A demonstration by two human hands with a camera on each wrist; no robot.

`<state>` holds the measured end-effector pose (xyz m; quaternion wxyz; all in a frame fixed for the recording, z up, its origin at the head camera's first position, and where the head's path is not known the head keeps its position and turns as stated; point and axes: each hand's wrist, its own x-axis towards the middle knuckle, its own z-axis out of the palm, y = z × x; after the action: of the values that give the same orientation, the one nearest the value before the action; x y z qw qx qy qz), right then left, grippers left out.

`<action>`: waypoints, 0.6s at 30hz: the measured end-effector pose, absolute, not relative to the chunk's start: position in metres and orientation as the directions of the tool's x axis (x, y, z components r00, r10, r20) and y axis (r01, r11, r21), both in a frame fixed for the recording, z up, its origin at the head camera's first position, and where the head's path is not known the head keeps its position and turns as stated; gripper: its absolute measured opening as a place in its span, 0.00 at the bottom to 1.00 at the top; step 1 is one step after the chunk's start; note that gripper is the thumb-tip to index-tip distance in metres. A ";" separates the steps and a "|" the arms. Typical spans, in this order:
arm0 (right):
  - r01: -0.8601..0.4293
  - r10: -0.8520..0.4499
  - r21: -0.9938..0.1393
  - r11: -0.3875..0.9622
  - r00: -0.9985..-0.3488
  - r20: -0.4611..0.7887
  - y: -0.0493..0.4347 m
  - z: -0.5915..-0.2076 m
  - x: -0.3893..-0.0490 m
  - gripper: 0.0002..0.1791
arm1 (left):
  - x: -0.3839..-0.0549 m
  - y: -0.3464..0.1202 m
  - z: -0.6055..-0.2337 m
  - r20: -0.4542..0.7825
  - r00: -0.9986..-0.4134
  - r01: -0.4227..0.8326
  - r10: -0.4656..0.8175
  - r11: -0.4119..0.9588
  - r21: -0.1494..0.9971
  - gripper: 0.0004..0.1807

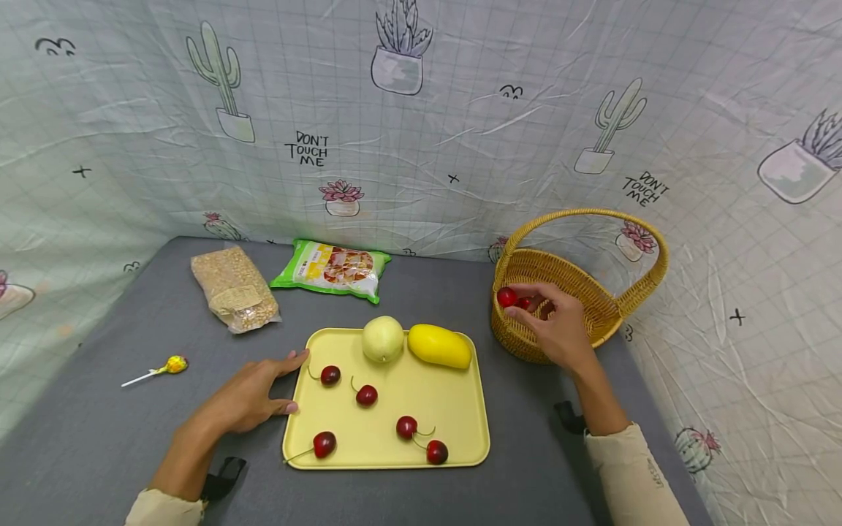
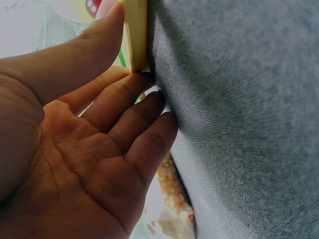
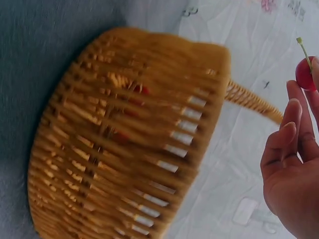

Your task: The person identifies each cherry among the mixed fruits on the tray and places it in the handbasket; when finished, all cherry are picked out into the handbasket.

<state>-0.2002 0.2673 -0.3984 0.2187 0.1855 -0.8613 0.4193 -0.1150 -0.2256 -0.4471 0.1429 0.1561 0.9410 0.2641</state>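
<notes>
My right hand (image 1: 559, 321) is at the left rim of the wicker basket (image 1: 520, 343), pinching a red cherry (image 1: 506, 296) in its fingertips; the right wrist view shows this cherry (image 3: 305, 74) with its green stem. A second red cherry (image 1: 524, 303) shows between the fingers in the head view. My left hand (image 1: 246, 394) touches the left edge of the yellow tray (image 1: 388, 456), thumb and index finger spread apart along the rim. On the tray are several dark cherries (image 1: 366, 395), a round pale-green fruit (image 1: 383, 339) and a yellow mango (image 1: 439, 346).
A clear bag of grains (image 1: 235, 288) and a green-edged food packet (image 1: 335, 270) lie behind the tray. A lollipop (image 1: 172, 364) lies at the left. The basket's tall handle (image 1: 579, 213) arches above it. Red spots (image 3: 142, 89) show through the weave. A printed cloth hangs around the table.
</notes>
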 end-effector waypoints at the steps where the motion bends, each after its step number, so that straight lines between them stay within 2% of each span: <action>1: -0.495 -0.122 -0.647 0.581 -0.838 0.531 0.269 -0.398 -0.203 0.21 | -0.115 -0.226 -0.447 -0.186 -0.911 0.218 0.369 0.811 0.542 0.50; 9: -0.409 -0.062 -0.675 0.614 -0.878 0.475 0.291 -0.402 -0.223 0.18 | -0.116 -0.226 -0.447 -0.191 -0.910 0.213 0.367 0.811 0.544 0.51; 18: -0.350 -0.075 -0.708 0.614 -0.918 0.389 0.314 -0.405 -0.237 0.18 | -0.116 -0.226 -0.447 -0.188 -0.910 0.216 0.369 0.811 0.544 0.51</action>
<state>-0.2372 0.3139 -0.4045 0.1627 0.1202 -0.8833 0.4228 -0.1155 -0.2263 -0.4475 0.1439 0.1553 0.9405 0.2656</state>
